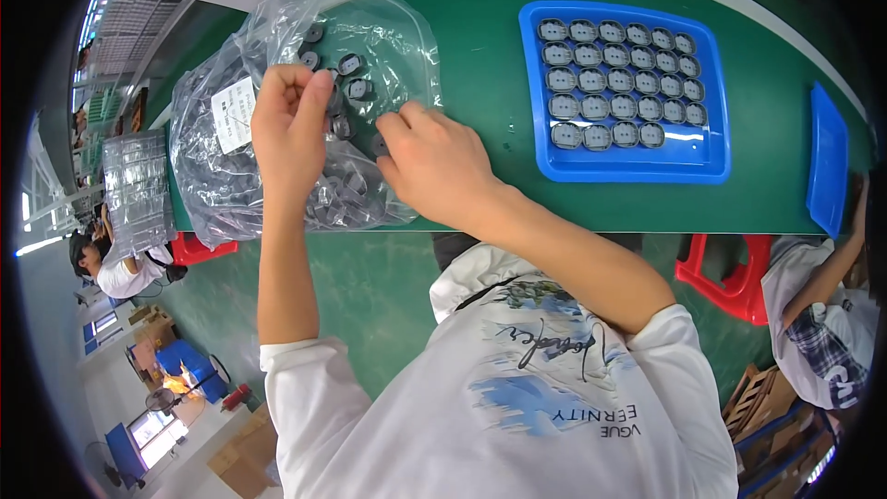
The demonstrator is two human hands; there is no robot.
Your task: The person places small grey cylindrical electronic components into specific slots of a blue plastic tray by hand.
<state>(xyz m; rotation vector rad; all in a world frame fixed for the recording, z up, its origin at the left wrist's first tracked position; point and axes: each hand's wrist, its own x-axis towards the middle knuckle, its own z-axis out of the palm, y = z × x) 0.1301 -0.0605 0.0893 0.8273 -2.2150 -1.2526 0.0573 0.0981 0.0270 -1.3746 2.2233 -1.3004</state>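
Observation:
A clear plastic bag [420, 46] with a white label lies on the green table, holding many small grey round-cornered parts [359, 90]. My left hand [288, 125] is over the bag, thumb and fingers pressed together; what they hold, if anything, is hidden. My right hand [439, 164] is at the bag's right side, fingers curled, with a grey part [380, 144] between thumb and forefinger. Farther right, a blue tray [684, 162] holds similar grey parts in rows, the nearest row shorter than the others.
A second blue tray [829, 162] sits at the table's right end, with another person [822, 314] beside it. Red stools [730, 282] stand under the table's front edge. Bundled clear plastic packaging [139, 189] is left of the bag, near another person [115, 268].

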